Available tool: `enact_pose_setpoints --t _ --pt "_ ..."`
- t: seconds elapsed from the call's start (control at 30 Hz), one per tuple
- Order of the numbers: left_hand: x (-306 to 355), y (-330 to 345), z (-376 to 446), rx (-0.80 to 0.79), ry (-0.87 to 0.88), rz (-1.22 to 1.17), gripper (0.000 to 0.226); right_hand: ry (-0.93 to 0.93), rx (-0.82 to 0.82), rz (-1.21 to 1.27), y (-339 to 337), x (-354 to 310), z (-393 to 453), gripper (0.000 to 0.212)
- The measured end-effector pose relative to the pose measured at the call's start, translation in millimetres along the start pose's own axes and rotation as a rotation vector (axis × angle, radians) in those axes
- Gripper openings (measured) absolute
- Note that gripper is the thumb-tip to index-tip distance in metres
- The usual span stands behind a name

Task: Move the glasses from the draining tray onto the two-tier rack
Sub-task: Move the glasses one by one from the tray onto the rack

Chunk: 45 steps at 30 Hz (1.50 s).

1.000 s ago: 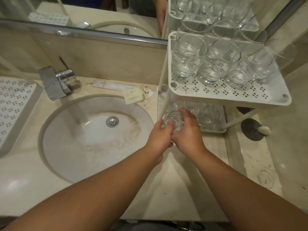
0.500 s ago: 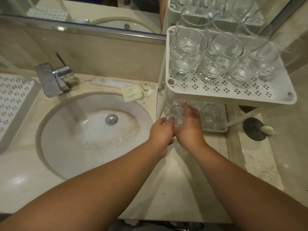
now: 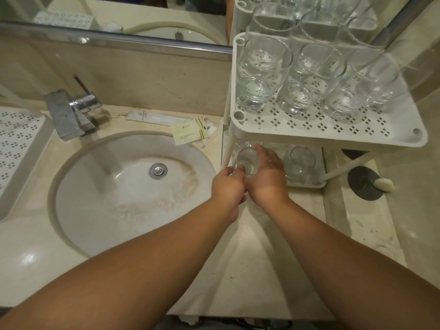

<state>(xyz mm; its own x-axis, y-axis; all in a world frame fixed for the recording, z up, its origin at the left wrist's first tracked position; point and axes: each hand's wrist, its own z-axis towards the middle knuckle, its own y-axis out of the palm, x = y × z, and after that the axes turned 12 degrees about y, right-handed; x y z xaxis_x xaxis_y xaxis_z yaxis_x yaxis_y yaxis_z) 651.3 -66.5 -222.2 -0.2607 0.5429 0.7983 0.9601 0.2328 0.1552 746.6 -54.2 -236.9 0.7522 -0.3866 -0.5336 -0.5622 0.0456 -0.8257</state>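
A clear glass (image 3: pixel 246 160) is held between both hands at the front left of the rack's lower tier (image 3: pixel 307 183). My left hand (image 3: pixel 227 188) pinches its near side and my right hand (image 3: pixel 267 172) wraps its right side. Another glass (image 3: pixel 298 161) stands on the lower tier to the right. The white perforated upper tier (image 3: pixel 328 129) carries several upright glasses (image 3: pixel 262 75). The white draining tray (image 3: pixel 16 148) lies at the far left with no glass showing on the part in view.
A round sink (image 3: pixel 128 191) with a metal tap (image 3: pixel 69 113) fills the middle of the beige counter. Paper sachets (image 3: pixel 190 132) lie behind the sink. A dark round disc with a small pale lump of soap (image 3: pixel 383 184) sits right of the rack. A mirror runs along the back.
Both hands have pushed the glass a little further in under the upper tier. The camera has tilted slightly.
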Motion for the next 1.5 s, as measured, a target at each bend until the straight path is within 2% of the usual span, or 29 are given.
enact_pose_setpoints --t 0.17,0.3,0.47,0.57,0.83,1.03,1.2,1.27,1.4,1.43,1.47,1.5 --pt "-2.0 6.9 3.1 0.044 -0.028 -0.010 0.044 0.016 -0.041 -0.088 0.4 -0.1 3.1 0.070" --pt "1.2 7.1 6.3 0.068 -0.062 0.000 0.024 -0.017 -0.017 -0.142 1.7 -0.7 7.3 0.068" --pt "5.0 6.0 10.1 0.099 -0.085 0.031 0.027 0.004 -0.054 -0.291 1.5 -1.3 16.0 0.080" --pt "1.0 0.6 10.4 0.078 -0.084 0.064 0.026 -0.010 -0.075 -0.363 3.7 0.6 15.1 0.088" --pt "5.8 -33.2 3.8 -0.016 -0.102 0.144 0.013 -0.019 -0.067 -0.402 -1.0 -5.0 4.4 0.089" --pt "24.5 -61.9 20.5 0.034 0.181 0.368 0.018 -0.073 0.128 -0.432 -12.4 -14.0 -7.2 0.077" --pt "51.1 -53.2 41.3 -0.067 0.363 0.544 0.013 -0.051 0.210 -0.405 -10.7 -27.9 14.5 0.067" --pt "59.1 -47.8 46.1 -0.129 0.365 0.593 0.025 -0.020 0.228 -0.415 -7.4 -33.9 25.6 0.066" --pt "65.5 -38.6 46.2 -0.256 0.297 0.586 0.064 0.029 0.168 -0.369 0.4 -37.1 42.6 0.072" --pt "66.7 -36.9 44.8 -0.270 0.275 0.572 0.066 0.038 0.154 -0.361 1.0 -38.6 45.7 0.074" --pt "66.1 -36.0 46.9 -0.269 0.263 0.558 0.054 0.050 0.138 -0.376 1.2 -40.4 48.8 0.076" --pt "65.8 -36.2 51.0 -0.260 0.268 0.538 0.030 0.060 0.122 -0.411 0.8 -42.4 51.6 0.079"
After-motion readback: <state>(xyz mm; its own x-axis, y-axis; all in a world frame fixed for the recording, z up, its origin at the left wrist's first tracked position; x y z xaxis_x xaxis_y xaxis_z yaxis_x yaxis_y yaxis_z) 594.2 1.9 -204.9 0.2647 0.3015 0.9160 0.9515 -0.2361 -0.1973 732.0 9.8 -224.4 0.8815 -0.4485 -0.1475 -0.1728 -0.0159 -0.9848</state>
